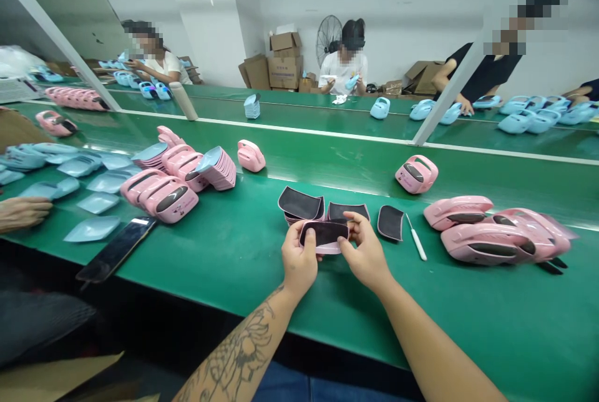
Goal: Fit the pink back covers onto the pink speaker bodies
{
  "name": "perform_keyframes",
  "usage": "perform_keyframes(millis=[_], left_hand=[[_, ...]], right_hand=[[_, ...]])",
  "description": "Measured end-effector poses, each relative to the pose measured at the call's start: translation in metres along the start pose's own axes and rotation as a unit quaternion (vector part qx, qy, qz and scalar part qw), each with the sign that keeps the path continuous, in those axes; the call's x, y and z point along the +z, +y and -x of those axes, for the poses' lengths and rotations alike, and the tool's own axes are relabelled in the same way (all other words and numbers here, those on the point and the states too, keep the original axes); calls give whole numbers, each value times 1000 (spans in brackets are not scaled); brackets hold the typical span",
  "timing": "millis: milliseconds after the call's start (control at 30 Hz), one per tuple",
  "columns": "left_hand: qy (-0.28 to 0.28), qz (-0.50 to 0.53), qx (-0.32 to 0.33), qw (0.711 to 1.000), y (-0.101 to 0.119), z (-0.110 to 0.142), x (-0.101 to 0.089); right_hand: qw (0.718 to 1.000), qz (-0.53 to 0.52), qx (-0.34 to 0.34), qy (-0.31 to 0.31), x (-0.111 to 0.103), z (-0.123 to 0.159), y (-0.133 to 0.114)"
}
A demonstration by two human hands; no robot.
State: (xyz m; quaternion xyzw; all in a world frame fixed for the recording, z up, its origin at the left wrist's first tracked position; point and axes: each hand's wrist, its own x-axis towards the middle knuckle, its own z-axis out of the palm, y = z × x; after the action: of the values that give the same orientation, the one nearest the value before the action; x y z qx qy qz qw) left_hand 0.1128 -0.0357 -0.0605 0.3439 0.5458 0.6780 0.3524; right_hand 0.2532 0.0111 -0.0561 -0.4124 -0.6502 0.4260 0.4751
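Both my hands hold one pink panel with a dark mesh face (324, 235) just above the green table (243, 252). My left hand (298, 259) grips its left end with curled fingers. My right hand (365, 253) pinches its right end. Just behind lie three more dark-faced panels: one (301, 203), another (348, 210) and a third (390, 222). A thin white tool (415, 237) lies to the right of them.
Pink housings lie at the right (498, 233), on the belt (416, 173) and at the left (168, 197). Blue panels (93, 202) and a black phone (116, 248) are at the left, beside another person's hand (23, 211). Other people sit across the belt.
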Motion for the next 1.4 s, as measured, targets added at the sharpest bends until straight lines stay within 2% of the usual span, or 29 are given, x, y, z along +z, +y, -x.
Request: perform_keyframes(millis=[100, 267, 633, 833, 933, 1000, 1100, 1233, 1333, 1400], left_hand=[[2, -7, 5, 1000, 1, 0, 0], [-7, -12, 9, 1000, 1, 1, 0], [-11, 0, -6, 1000, 1, 1, 0], [-20, 12, -4, 1000, -1, 1, -1], [-34, 27, -1, 999, -1, 1, -1], [-43, 39, -9, 998, -3, 0, -2], [-47, 64, -21, 997, -5, -2, -4], [-47, 60, 66, 995, 4, 4, -7], [-105, 2, 113, 988, 27, 18, -9], [-141, -64, 151, 976, 42, 22, -13]], right_hand=[[1000, 9, -1, -17, -2, 1, 0], [998, 50, -23, -6, -4, 1, -1], [999, 21, -17, -30, -2, 3, -1], [998, 36, -36, -31, -5, 4, -2], [999, 8, -20, -44, -7, 3, -2], [996, -53, 4, -71, -10, 2, -3], [973, -181, 67, -123, -11, 0, -7], [920, -316, 138, -185, -9, 6, -14], [873, -390, 178, -231, -8, 17, -16], [843, -441, 221, -216, -10, 22, -15]])
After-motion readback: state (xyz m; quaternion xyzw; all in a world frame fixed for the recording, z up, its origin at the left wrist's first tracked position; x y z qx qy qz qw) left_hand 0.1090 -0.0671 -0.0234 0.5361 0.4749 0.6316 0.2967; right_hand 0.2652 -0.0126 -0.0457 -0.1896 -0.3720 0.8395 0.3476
